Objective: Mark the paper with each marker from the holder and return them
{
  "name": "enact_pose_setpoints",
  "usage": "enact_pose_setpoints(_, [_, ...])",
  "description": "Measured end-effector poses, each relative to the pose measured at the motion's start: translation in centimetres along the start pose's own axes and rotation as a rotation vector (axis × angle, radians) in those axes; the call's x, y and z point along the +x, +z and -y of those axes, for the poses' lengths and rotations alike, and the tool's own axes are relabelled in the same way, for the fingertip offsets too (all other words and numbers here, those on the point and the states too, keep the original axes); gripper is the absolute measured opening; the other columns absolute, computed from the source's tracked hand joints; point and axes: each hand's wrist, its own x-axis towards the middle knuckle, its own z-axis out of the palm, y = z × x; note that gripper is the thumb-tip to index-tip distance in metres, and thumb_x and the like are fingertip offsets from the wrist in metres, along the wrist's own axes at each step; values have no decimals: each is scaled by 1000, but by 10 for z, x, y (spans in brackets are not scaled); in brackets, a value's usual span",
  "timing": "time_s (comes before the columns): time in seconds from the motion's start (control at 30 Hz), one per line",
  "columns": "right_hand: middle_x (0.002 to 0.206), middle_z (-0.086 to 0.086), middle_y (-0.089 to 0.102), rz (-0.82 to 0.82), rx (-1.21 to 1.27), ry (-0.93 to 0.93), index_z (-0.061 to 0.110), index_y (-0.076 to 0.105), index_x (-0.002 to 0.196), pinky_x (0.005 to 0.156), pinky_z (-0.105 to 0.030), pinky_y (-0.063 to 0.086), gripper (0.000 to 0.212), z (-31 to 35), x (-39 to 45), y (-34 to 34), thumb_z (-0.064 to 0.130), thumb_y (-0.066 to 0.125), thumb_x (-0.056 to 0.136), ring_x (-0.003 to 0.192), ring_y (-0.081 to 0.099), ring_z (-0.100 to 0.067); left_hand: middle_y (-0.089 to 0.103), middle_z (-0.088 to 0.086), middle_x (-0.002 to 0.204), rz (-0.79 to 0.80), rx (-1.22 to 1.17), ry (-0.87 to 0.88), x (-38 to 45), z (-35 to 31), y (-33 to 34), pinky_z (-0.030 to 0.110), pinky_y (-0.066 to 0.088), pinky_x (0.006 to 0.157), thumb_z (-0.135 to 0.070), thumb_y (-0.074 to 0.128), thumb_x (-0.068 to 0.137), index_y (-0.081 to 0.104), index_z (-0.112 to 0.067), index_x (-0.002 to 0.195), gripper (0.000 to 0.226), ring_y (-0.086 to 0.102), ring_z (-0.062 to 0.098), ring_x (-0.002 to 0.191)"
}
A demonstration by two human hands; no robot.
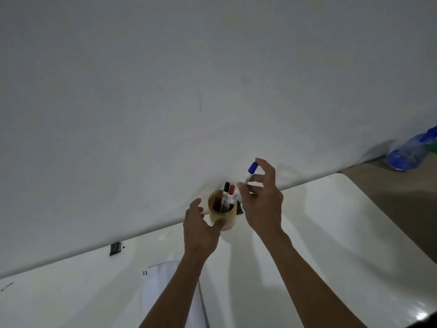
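A round wooden holder [223, 221] stands on the white table [331, 233] against the wall. A black-capped marker [226, 188] and a red-capped marker [231, 191] stick up from it. My right hand [262, 200] grips a blue-capped marker [250, 170] by its white barrel, tilted, with its lower end at the holder's rim. My left hand [201, 229] rests on the holder's near left side, thumb across its front. A white sheet of paper [165, 280] lies near me, partly hidden under my left forearm, with small dark marks at its left edge.
A white wall [189, 79] rises right behind the table. A clear plastic bottle with a blue cap [409, 152] lies on the floor at the far right. A small dark object [115, 247] sits at the table's back edge on the left.
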Motion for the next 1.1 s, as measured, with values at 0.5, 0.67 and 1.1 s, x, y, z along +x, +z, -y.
enact_pose_setpoints(0.5, [105,2,68,153,-198,87,18,57,124,87,-34,58,35,-55,2,35,14,71,92,98,64,-19,63,-11,114,39,-32,77,25,12,22,14,44,79,-25,90,67,53,-29,118,63,62,11,101])
enact_pose_setpoints(0.67, [107,-5,70,141,-230,85,13,61,121,83,-31,54,31,-57,4,39,15,72,92,97,64,-22,61,-11,116,41,-27,79,26,14,22,9,40,77,-23,88,70,50,-34,116,61,60,8,100])
enact_pose_setpoints(1.1, [116,-5,69,150,-179,102,17,58,128,79,-16,45,44,-55,5,34,18,77,88,103,66,-21,64,-1,124,39,-12,66,25,12,23,23,47,89,-26,88,70,53,-21,124,65,62,18,109])
